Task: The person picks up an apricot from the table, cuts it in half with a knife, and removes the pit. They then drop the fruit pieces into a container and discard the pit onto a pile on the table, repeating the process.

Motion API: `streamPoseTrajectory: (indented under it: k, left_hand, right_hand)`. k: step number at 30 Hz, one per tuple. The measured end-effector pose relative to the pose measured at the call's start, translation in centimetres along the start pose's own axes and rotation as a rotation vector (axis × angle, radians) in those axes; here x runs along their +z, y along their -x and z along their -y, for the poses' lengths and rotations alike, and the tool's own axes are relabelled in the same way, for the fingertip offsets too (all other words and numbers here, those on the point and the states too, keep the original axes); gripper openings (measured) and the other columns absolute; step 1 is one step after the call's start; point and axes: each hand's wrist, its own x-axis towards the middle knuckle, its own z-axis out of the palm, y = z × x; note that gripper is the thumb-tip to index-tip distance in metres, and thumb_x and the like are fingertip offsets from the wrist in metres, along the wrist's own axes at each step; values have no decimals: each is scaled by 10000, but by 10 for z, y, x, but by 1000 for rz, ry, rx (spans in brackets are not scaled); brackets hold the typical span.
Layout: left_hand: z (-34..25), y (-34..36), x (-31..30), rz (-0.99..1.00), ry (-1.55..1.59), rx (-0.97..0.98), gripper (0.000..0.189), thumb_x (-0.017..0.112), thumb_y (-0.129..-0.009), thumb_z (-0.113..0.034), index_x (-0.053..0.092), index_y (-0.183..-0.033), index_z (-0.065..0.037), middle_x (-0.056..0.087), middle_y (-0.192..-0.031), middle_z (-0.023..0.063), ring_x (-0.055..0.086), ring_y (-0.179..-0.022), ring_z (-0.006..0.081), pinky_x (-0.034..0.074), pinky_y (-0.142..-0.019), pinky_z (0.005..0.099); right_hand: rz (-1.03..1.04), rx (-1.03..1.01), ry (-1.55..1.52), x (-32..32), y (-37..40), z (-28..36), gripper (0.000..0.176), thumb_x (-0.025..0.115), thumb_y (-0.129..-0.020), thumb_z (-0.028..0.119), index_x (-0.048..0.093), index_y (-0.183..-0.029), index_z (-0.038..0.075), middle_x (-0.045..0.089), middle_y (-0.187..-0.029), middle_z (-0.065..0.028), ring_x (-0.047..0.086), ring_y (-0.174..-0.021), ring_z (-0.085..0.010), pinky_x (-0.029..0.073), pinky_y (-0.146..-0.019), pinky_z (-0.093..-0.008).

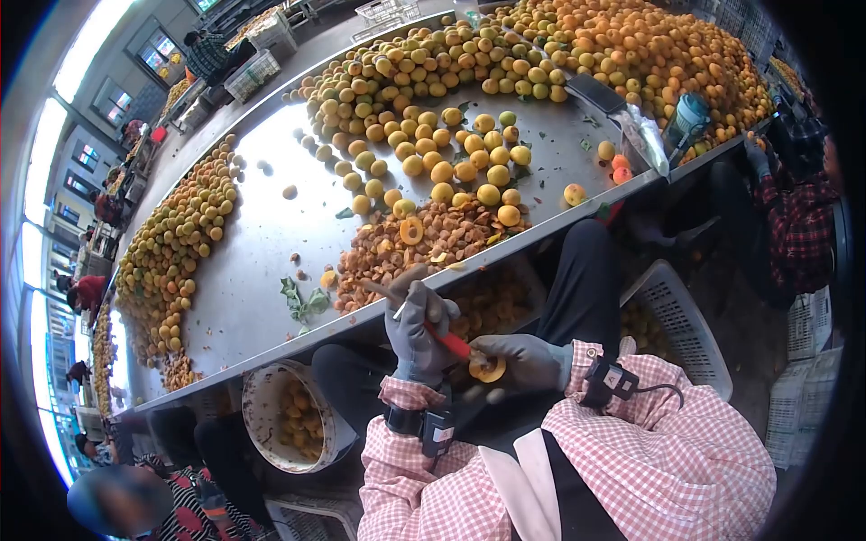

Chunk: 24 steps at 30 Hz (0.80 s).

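- Left hand [419,335]: grey glove, fingers curled closed round a red tool [451,343]; blurry, exact tool type can't be told.
- Right hand [528,359]: grey glove, fingers bent in, pinching a fruit piece [488,371], cut side showing.
- Fruit piece: between the two hands, in front of the body, below the near edge of the metal table [257,302]; end of red tool right at it.
- Both wrists: black strap with small box, over pink checked sleeves [577,361].
- Just beyond the hands, on table: heap of brown pits [397,257] with orange scraps, one fruit half [411,231] on top.
- Leaves [305,302] left of the heap, near the edge.
- Loose yellow-orange fruit [441,171] behind the heap; big fruit pile [640,45] at far right, long fruit row [171,257] at left.
- Dark flat case [595,93], plastic bag [643,140] and bottle [690,115] grouped by the right-hand pile.
- Below table: white bucket [256,424] with fruit inside, left of the knees; white crate [684,326] on the right.
- Co-worker in red plaid sleeve [796,221] at far right.
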Motion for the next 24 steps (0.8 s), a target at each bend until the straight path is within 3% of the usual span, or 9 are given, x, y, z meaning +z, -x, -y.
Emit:
streamPoseTrajectory:
  k: [2,6,8,9,12,14,17,22,24]
  left_hand:
    - [0,2,0,-15,-46,72,235,543,-940,-167,554,-1128,-26,428,-567,-12,379,-420,83,461,-524,287]
    - [-1,7,0,76,-103,240,193,526,-945,-123,577,-1103,-25,400,-514,-20,345,-397,69,448,-506,277]
    - [-5,11,4,70,-93,251,187,522,-945,-115,582,-1098,-25,401,-512,-20,339,-395,67,446,-502,276]
    - [-7,13,6,64,-83,265,182,518,-945,-106,587,-1093,-25,402,-509,-19,334,-392,65,444,-498,275]
    - [-11,16,8,76,-93,286,187,513,-944,-97,589,-1098,-22,398,-508,-20,328,-390,64,437,-487,277]
    - [-12,19,8,97,-99,282,192,508,-951,-119,582,-1106,-35,389,-503,-25,312,-383,60,395,-462,267]
    - [-11,22,7,128,-93,277,193,506,-955,-139,578,-1110,-49,381,-497,-30,293,-374,55,344,-429,253]
    - [-12,25,9,136,-53,261,183,511,-951,-131,585,-1097,-50,379,-494,-32,290,-371,54,329,-413,246]
    - [-14,27,11,173,27,228,190,518,-938,-81,585,-1101,-9,396,-505,-19,334,-381,69,402,-431,266]
  right_hand:
    - [173,-7,-47,-25,-6,-7,365,504,-953,234,422,-1255,47,571,-1107,-124,624,-971,-263,538,-694,-337]
    - [146,-186,-156,-13,-7,-20,352,462,-969,241,427,-1261,48,550,-1172,-138,619,-1004,-281,551,-707,-328]
    - [-89,-234,-231,23,5,-13,354,391,-993,274,443,-1265,53,568,-1164,-134,623,-992,-262,529,-670,-283]
    - [-88,-232,-231,25,6,-12,354,391,-993,274,443,-1265,53,568,-1164,-134,623,-992,-262,529,-670,-283]
    - [-38,-242,-200,9,8,-13,348,410,-988,241,424,-1281,53,557,-1190,-129,610,-1034,-255,531,-735,-301]
    - [134,-158,-90,-20,0,-15,367,488,-953,150,400,-1295,49,497,-1269,-131,545,-1151,-289,485,-957,-399]
    - [63,-224,-147,-22,0,-18,423,546,-914,81,382,-1302,48,467,-1301,-136,529,-1174,-305,437,-1032,-425]
    - [117,-191,-237,9,6,-11,468,609,-860,19,398,-1276,57,501,-1260,-142,575,-1116,-289,492,-970,-388]
    - [132,-167,-209,9,7,-10,492,637,-834,-5,404,-1262,60,502,-1256,-146,585,-1102,-288,502,-957,-380]
